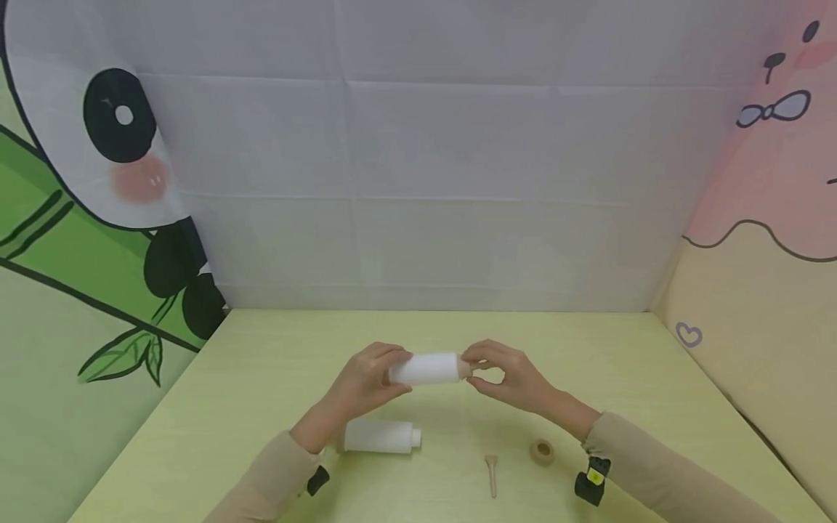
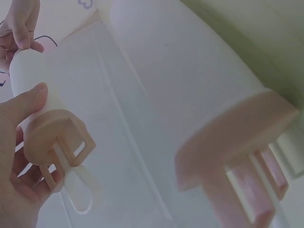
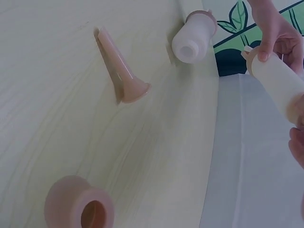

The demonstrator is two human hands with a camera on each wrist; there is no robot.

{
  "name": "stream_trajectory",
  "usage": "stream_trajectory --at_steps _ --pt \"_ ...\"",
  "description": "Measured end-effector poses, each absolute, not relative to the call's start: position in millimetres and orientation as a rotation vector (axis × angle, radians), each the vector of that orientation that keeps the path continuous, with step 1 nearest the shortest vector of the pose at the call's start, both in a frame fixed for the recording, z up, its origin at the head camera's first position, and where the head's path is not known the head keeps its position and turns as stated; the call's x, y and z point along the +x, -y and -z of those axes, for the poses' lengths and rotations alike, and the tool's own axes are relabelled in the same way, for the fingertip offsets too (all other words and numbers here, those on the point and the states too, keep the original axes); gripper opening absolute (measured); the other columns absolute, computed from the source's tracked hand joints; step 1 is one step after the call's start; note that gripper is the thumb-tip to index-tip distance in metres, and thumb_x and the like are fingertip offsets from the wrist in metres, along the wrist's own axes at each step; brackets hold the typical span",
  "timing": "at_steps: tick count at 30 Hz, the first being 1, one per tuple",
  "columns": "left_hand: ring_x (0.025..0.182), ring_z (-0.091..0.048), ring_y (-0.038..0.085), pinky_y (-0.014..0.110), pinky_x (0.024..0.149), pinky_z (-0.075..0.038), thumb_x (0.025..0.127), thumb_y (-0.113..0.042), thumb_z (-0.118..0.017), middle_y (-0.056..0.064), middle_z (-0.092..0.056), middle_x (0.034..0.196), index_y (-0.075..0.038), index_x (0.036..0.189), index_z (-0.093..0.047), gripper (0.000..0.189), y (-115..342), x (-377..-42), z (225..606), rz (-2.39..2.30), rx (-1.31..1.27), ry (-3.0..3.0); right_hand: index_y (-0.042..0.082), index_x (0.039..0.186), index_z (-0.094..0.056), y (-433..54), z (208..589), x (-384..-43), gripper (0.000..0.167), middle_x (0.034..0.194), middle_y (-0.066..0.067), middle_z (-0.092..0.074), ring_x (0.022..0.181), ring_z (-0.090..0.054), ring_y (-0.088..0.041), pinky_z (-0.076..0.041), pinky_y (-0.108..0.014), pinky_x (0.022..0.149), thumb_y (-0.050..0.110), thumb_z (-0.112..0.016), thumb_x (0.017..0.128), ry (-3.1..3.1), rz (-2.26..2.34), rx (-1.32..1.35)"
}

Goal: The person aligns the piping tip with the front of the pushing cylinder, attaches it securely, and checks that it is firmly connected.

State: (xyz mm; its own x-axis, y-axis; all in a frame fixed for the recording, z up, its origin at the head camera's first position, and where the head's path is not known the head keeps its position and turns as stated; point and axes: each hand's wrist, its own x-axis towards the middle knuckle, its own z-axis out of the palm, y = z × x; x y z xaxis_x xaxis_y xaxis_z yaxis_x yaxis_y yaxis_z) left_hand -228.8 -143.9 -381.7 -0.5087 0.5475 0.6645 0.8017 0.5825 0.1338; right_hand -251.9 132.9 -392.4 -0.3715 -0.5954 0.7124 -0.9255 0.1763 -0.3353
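Above the table, my left hand (image 1: pixel 374 374) grips a white plastic cylinder (image 1: pixel 428 369), held nearly level. Its left end has a beige base (image 2: pixel 45 137) with angular loops and a pale loop hanging from the middle. At the other end, the thumb and fingers of my right hand (image 1: pixel 513 374) pinch a beige end piece (image 1: pixel 465 367) with a thin stem; the fingers partly hide it. A second white cylinder (image 1: pixel 379 436) lies below my left wrist, narrow neck facing right and beige base (image 2: pixel 237 137) at its other end.
On the light wood-grain table (image 1: pixel 261 349) lies a beige peg (image 1: pixel 492 476) with a flared head. To its right is a beige collar (image 1: pixel 542 452) with a round hole. A pale sheet (image 1: pixel 445 181) hangs behind, with printed cartoon panels at both sides.
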Motion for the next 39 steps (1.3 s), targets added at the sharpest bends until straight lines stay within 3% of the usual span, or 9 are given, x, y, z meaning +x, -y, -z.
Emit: stream_trajectory --at_steps 4,11,21,29,39 --pt "0.087 -0.06 0.022 0.023 0.062 -0.053 0.059 -0.014 -0.085 0.009 -0.064 0.096 -0.002 0.098 -0.064 0.046 144.2 -228.2 380.0 0.612 -1.081 2.251 0.002 0.103 -0.061 -132.3 390.1 -250.9 0.025 0.102 -0.009 -0.06 0.089 -0.062 -0.018 -0.051 -0.02 0.073 0.008 -0.068 0.08 1.996 -1.023 1.453" --pt "0.085 -0.06 0.019 0.02 0.059 -0.051 0.062 -0.014 -0.084 0.007 -0.066 0.096 -0.005 0.099 -0.063 0.044 145.6 -230.0 379.4 0.644 -1.092 2.265 0.0 0.103 -0.061 -131.3 387.9 -250.7 0.039 0.1 -0.012 -0.06 0.086 -0.063 -0.022 -0.052 -0.022 0.072 -0.01 -0.072 0.067 1.964 -1.027 1.466" --pt "0.08 -0.059 0.018 0.015 0.055 -0.049 0.064 -0.014 -0.082 0.009 -0.064 0.095 -0.003 0.104 -0.062 0.046 146.6 -229.5 380.0 0.679 -1.09 2.314 0.002 0.104 -0.061 -132.3 387.9 -249.9 0.025 0.102 -0.009 -0.061 0.089 -0.062 -0.017 -0.052 -0.02 0.072 0.012 -0.068 0.081 1.999 -1.016 1.451" --pt "0.079 -0.057 0.017 0.015 0.055 -0.048 0.064 -0.015 -0.082 0.008 -0.065 0.093 -0.004 0.101 -0.062 0.044 146.4 -229.7 379.7 0.65 -1.08 2.326 0.002 0.105 -0.061 -131.6 389.3 -251.3 0.038 0.102 -0.011 -0.062 0.087 -0.063 -0.019 -0.052 -0.021 0.071 -0.005 -0.073 0.069 1.994 -0.999 1.445" --pt "0.082 -0.057 0.018 0.019 0.056 -0.049 0.062 -0.015 -0.083 0.006 -0.066 0.093 -0.005 0.098 -0.063 0.042 144.2 -228.8 381.5 0.592 -1.064 2.294 -0.005 0.098 -0.063 -128.2 383.7 -247.7 0.038 0.093 -0.017 -0.063 0.077 -0.065 -0.022 -0.054 -0.025 0.064 -0.012 -0.074 0.063 1.97 -1.024 1.461"
